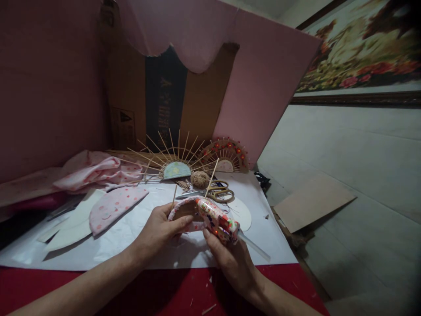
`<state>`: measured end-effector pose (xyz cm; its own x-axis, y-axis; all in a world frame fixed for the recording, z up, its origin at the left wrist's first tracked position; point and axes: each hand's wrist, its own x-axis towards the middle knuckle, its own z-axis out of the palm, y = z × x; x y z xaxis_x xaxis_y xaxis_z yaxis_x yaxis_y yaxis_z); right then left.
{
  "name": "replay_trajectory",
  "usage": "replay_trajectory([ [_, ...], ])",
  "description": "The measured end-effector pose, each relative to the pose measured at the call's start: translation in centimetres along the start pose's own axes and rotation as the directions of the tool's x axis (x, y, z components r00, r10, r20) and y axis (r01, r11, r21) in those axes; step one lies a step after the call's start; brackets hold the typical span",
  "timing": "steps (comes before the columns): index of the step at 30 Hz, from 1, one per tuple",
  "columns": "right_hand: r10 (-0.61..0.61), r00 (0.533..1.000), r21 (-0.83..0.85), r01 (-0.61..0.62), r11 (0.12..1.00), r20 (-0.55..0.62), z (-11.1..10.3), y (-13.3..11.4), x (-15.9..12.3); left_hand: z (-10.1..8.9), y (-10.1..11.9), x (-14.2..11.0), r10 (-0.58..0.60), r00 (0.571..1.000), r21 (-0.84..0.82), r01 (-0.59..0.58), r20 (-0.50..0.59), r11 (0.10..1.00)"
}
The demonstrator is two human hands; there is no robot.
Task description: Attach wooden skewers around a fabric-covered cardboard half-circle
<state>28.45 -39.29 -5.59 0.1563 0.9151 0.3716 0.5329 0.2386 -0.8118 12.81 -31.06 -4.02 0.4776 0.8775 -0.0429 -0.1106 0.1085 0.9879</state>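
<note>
My left hand (pixel 166 226) grips a half-round cardboard piece (pixel 182 212) edged in pink dotted fabric, its thumb pressed on the near face. Two thin wooden sticks stand up from it; one stick (pixel 212 177) rises near the glue gun, the other stick (pixel 174 195) by my left fingers. My right hand (pixel 232 259) is closed around a hot glue gun (pixel 219 219) with a colourful floral pattern. A clear glue stick (pixel 255 246) juts from the gun's rear, and a small red light glows on its side. The gun's nozzle is hidden behind the cardboard piece.
Gold-handled scissors (pixel 220 192) and a twine ball (pixel 199 179) lie just beyond my hands. Behind them stand a stick fan (pixel 176 170) and a red-beaded fan (pixel 226 153). A dotted half-circle (pixel 115 208) and crumpled pink cloth (pixel 98 171) lie left; a white oval (pixel 241 213) lies right.
</note>
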Motion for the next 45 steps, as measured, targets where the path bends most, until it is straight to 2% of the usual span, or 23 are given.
replay_trajectory([
  [7, 0.019, 0.999, 0.045, -0.021, 0.999, 0.043, 0.0, 0.6, -0.1, 0.2, 0.1, -0.1, 0.05, 0.998, 0.052, -0.048, -0.03, 0.998],
  [12, -0.018, 0.997, 0.01, 0.018, 1.0, 0.069, 0.0, 1.4, -0.3, 0.2, 0.1, -0.1, 0.029, 0.999, 0.063, -0.027, -0.027, 0.998],
  [19, -0.069, 0.994, -0.083, 0.076, 0.994, 0.088, -0.2, 1.3, -0.3, 0.0, 0.0, 0.0, 0.041, 0.999, 0.08, -0.041, -0.001, 0.996],
  [30, -0.04, 0.998, -0.052, 0.043, 0.998, 0.058, 0.0, 2.0, -0.4, -0.2, 0.0, 0.0, 0.023, 1.0, 0.047, -0.024, 0.007, 0.999],
  [45, 0.058, 0.998, 0.013, -0.058, 0.998, 0.022, -0.1, 0.3, 0.0, -0.6, 0.1, 0.0, 0.075, 0.997, 0.114, -0.07, -0.034, 0.991],
])
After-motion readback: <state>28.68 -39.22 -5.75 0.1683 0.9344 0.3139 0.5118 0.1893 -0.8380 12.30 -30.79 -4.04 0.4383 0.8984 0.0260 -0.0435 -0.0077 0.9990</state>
